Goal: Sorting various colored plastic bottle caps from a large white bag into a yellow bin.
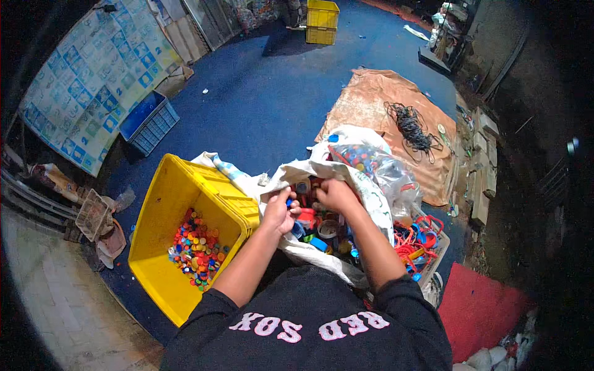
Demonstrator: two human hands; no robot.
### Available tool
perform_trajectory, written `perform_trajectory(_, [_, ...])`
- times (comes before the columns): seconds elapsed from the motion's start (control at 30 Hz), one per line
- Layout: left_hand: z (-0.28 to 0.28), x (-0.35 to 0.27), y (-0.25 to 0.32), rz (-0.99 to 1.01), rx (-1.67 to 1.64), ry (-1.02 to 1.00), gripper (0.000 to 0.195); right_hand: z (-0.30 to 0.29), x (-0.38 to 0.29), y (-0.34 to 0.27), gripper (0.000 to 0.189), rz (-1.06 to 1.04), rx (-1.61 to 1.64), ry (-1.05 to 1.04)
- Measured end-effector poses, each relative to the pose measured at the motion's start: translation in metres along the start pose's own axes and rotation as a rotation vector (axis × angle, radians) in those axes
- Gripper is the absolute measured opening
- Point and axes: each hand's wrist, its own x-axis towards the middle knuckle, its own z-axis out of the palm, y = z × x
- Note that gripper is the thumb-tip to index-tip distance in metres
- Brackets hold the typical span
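A white woven sack (332, 265) stands wide-mouthed in front of me, holding mixed plastic caps and lids. My left hand (280, 213) is at the sack's left rim, its fingers closed around a small blue plastic cap (289, 202). Inside the mouth, my right hand (338, 195) reaches over the contents with curled fingers; its fingertips are partly hidden, so whether it grips anything is unclear. Below the hands lie a blue lid (319, 244) and a pale round lid (328, 228). To the left, a tilted yellow plastic crate (153, 259) holds many coloured bottle caps (197, 248).
Right of the sack are a clear plastic bag of caps (366, 160) and a basket (441, 252) with red plastic strips. Beyond lie an orange tarp (355, 104) and tangled black cord (410, 127). A blue crate (155, 127) stands left; stacked yellow crates (321, 21) stand far ahead.
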Motion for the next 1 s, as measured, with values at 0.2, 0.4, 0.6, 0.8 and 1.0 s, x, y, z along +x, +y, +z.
perform_trajectory(0.2, [0.014, -0.004, 0.000, -0.003, 0.014, -0.013, 0.011, 0.093, 0.056, 0.066, 0.050, 0.147, -0.179, -0.484])
perform_trajectory(0.4, [-0.018, -0.010, 0.006, -0.010, -0.003, -0.013, 0.007, 0.078, -0.021, 0.009, 0.048, -0.102, -0.272, -0.321])
perform_trajectory(0.6, [-0.012, -0.023, 0.005, -0.030, 0.058, -0.057, 0.008, 0.027, -0.083, 0.009, 0.045, -0.179, -0.365, -0.165])
perform_trajectory(0.8, [-0.012, -0.037, 0.001, 0.005, 0.078, -0.025, 0.010, 0.025, -0.154, 0.024, 0.037, -0.282, -0.299, 0.080])
perform_trajectory(1.0, [-0.011, -0.052, -0.006, 0.037, 0.088, -0.035, 0.009, 0.028, -0.185, 0.058, 0.034, -0.184, -0.418, 0.150])
